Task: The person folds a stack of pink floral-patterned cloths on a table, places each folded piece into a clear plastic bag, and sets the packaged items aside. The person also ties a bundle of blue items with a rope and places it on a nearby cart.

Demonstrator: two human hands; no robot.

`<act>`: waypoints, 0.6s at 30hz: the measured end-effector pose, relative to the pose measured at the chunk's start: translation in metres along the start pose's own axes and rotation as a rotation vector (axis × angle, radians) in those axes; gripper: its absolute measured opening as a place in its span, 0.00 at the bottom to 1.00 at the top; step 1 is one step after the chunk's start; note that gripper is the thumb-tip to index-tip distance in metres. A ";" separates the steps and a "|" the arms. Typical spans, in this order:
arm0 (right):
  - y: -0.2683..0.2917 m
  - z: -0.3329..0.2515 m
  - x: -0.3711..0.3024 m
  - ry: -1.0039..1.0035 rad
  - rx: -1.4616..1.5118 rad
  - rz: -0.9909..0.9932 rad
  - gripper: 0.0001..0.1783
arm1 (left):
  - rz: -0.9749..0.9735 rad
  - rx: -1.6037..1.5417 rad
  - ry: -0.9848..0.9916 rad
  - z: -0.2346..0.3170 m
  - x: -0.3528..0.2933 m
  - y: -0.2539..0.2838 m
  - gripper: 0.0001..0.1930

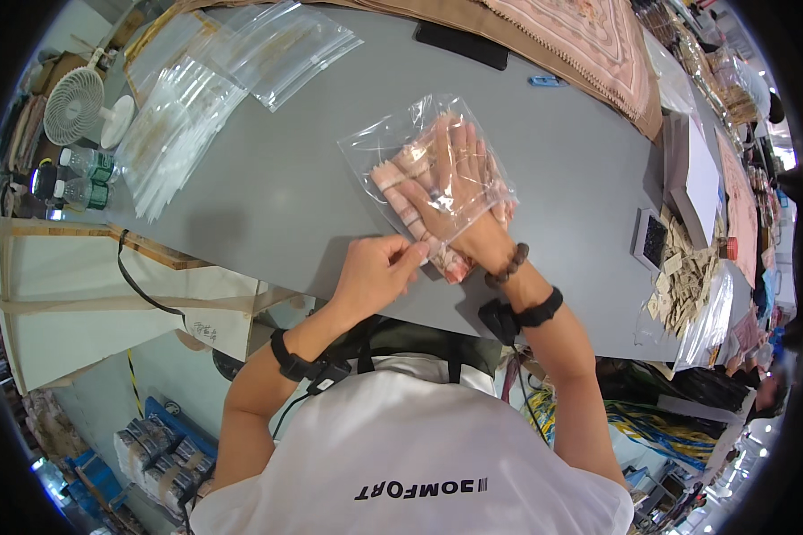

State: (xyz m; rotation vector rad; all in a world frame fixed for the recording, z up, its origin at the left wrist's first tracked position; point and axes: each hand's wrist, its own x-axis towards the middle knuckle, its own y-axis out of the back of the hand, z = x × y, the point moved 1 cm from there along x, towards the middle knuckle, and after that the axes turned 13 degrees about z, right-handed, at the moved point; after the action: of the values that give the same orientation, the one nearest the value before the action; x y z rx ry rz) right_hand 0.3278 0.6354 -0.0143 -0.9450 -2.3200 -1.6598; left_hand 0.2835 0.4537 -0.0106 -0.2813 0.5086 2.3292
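Observation:
A clear plastic bag (366, 145) lies on the grey table in front of me, its mouth toward my body. Inside it is a folded pink patterned cloth (389, 181), whose near corner sticks out of the mouth. My right hand (459, 178) reaches into the bag and rests flat on the cloth, fingers stretched toward the closed end. At the left of the mouth, my left hand (379, 267) pinches the bag's edge between thumb and forefinger. The right palm hides part of the cloth.
Stacked clear bags (183, 120) lie at the far left, by two bottles (85, 193) and a white fan (76, 105). Large pink patterned cloths (580, 45) cover the far right. Small tags (682, 267) and a dark little box (649, 239) lie at the right.

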 end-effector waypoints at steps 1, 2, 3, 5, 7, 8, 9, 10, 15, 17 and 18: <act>0.001 -0.001 -0.004 0.055 0.037 0.064 0.50 | -0.041 0.028 -0.047 0.001 -0.005 -0.002 0.18; 0.000 -0.001 -0.006 0.072 0.049 0.068 0.50 | -0.056 0.049 -0.102 0.002 -0.009 -0.005 0.17; -0.003 -0.003 -0.007 0.026 0.040 0.015 0.51 | -0.085 0.094 -0.116 0.005 -0.012 -0.007 0.16; -0.011 -0.008 -0.003 0.086 0.019 0.029 0.51 | -0.225 -0.040 -0.036 0.013 -0.016 -0.011 0.16; -0.024 -0.018 0.006 0.091 0.065 0.078 0.51 | -0.435 0.109 -0.098 0.022 -0.008 -0.001 0.16; -0.028 -0.020 0.011 0.145 0.039 0.089 0.48 | -0.337 0.126 -0.240 0.029 -0.001 0.006 0.17; -0.033 -0.023 0.015 0.138 -0.040 0.027 0.48 | -0.259 0.146 -0.309 0.034 0.006 0.016 0.18; -0.037 -0.025 0.019 0.171 -0.105 0.032 0.48 | -0.034 0.368 -0.474 0.038 0.021 0.029 0.16; -0.036 -0.024 0.013 0.150 -0.016 -0.089 0.52 | 0.220 0.439 -0.769 0.034 0.080 0.046 0.20; -0.026 -0.019 0.004 0.129 0.145 -0.132 0.50 | 0.205 0.471 -0.783 0.025 0.082 0.043 0.22; -0.021 -0.018 -0.004 0.152 0.144 -0.134 0.49 | 0.230 0.506 -0.802 0.020 0.080 0.041 0.22</act>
State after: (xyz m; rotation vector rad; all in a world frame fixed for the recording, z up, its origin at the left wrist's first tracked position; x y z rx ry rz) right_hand 0.3150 0.6135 -0.0261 -0.6265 -2.4067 -1.5257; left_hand 0.1968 0.4847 -0.0081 0.9503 0.7000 2.1869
